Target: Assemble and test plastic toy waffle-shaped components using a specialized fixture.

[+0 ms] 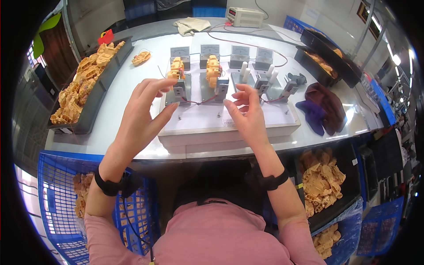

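Observation:
My left hand (143,106) is open, thumb and fingers apart. Its fingertips are beside the leftmost test stand, where a yellow plastic part (176,66) sits on a metal plate. A second yellow plastic part (213,66) rests on the stand to its right. My right hand (249,115) has bent fingers apart from the thumb, with nothing visible between them. It is close to a metal block (222,89) at the front of that second stand. Further right, two stands carry upright white pegs (273,77). Panel meters (210,55) stand behind the row, all on a white board (229,138).
A long dark tray (98,106) of yellow parts lies at left; one loose yellow part (141,58) is beside it. Dark cloths (324,108) and black bins (316,66) are at right. A power supply (245,17) stands behind. Blue baskets (53,194) flank me below.

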Demonstrator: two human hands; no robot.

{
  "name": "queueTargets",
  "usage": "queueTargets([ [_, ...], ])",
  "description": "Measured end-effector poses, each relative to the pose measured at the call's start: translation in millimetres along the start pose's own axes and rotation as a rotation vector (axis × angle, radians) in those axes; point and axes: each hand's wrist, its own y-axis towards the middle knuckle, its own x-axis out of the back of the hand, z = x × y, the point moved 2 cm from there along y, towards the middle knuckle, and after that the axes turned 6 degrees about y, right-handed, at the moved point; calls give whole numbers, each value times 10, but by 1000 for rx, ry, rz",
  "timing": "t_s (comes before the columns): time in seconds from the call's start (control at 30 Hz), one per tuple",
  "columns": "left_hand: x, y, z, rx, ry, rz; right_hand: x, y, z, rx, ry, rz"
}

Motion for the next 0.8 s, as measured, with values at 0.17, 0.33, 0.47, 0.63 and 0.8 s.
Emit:
queueTargets([
  [0.17, 111, 233, -19, -106, 167, 81, -25, 75, -71, 7, 41, -13],
  [0.33, 116, 508, -83, -159, 320, 144, -59, 121, -84, 0, 45, 9],
  [0.47, 95, 621, -158, -140, 377, 175, -96, 135, -62, -7, 46, 30],
  [0.63, 77, 677, -193, -97, 415, 205, -90, 113, -125, -1, 29, 49],
  [0.8, 34, 706, -241, -95, 437, 250, -64, 75, -99, 67, 62, 9],
])
